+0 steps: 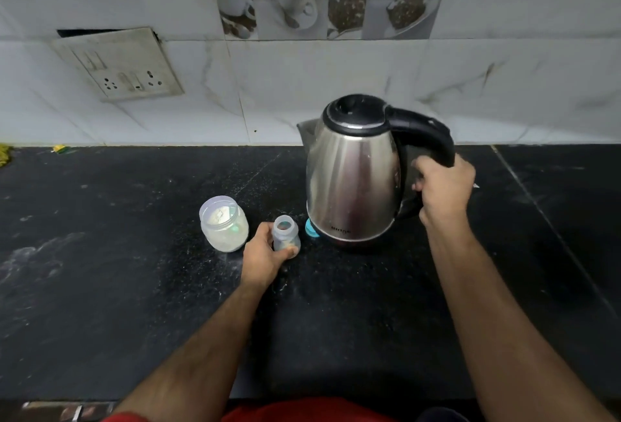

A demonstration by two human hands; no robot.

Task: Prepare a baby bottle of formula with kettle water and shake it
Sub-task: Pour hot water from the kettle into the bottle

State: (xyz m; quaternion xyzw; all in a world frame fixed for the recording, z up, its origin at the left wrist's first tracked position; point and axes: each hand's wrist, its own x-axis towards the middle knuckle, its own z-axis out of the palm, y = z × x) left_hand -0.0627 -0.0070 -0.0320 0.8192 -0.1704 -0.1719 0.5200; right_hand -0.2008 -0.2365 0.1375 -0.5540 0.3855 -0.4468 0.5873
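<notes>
On the black table [134,287], an open clear bottle [285,232] stands gripped by left hand [265,255] fingers; right hand [443,189] fingers wrap the steel kettle [353,173] handle.

On the tabletop [134,287] the baby bottle [285,232] stands upright between the jar [223,224] on its left and the kettle [353,179] on its right. A cap [311,228] lies just beside the kettle's base, between kettle and bottle. The left hand [263,255] holds the bottle; the right hand [443,188] grips the kettle's handle on its right side. A socket plate [121,63] sits on the wall behind, far left.
</notes>
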